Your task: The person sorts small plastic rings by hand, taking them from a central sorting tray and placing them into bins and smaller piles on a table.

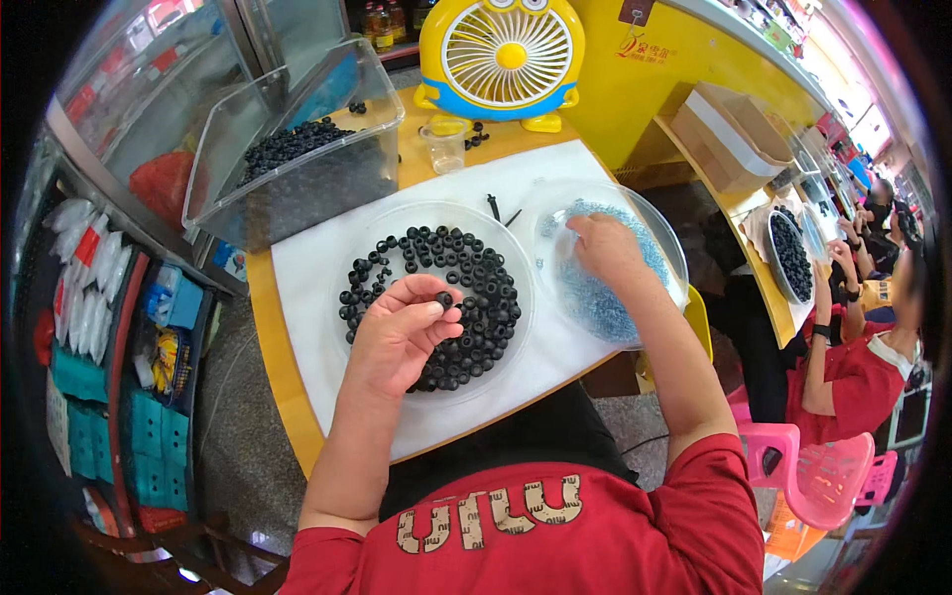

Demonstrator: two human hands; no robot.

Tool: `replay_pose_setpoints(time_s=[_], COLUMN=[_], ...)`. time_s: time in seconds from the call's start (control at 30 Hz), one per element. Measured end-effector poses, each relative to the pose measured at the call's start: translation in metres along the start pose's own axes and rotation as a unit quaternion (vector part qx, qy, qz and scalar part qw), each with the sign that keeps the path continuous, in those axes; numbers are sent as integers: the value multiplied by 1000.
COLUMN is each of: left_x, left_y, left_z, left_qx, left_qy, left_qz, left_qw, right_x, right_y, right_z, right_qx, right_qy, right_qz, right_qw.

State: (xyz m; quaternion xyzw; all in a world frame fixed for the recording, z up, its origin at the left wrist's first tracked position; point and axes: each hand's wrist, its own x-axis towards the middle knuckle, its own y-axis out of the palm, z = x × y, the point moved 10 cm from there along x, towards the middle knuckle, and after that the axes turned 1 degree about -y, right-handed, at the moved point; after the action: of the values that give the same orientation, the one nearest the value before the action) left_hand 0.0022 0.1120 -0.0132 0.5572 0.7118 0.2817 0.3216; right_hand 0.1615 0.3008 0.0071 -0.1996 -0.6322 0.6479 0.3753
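My left hand (pixel 402 332) is closed, pinching a small round black piece with a hole (pixel 444 297) between thumb and fingertips. It is raised over a clear round tray (pixel 529 266) that holds many similar hollow black pieces (pixel 486 297). To the right, my right hand (pixel 607 246) reaches down into a second clear round tray (pixel 682 283) filled with tiny pale blue, glassy-looking pieces (pixel 595 302). Its fingers are drawn together at the blue pieces; whatever they hold is too small to make out.
A clear plastic bin (pixel 327 203) of black pieces stands at the far left of the table. Behind are a small clear cup (pixel 444 154) and a yellow fan (pixel 511 59). Two slim black bits (pixel 493 206) lie between the trays. A person in red (pixel 843 382) sits at the right.
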Motion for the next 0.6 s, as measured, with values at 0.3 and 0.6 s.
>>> replay_pose_setpoints(time_s=[0.3,0.6], left_x=[-2,-2], left_y=[-1,7], left_z=[-3,-2], left_qx=[14,26], left_qy=[11,8], left_qz=[9,33], left_qw=[1000,999], right_x=[-1,-31], right_y=[0,5], right_z=[-10,-23], right_qx=[112,585], right_qy=[50,162], right_qz=[31,71], right_qw=[992,791])
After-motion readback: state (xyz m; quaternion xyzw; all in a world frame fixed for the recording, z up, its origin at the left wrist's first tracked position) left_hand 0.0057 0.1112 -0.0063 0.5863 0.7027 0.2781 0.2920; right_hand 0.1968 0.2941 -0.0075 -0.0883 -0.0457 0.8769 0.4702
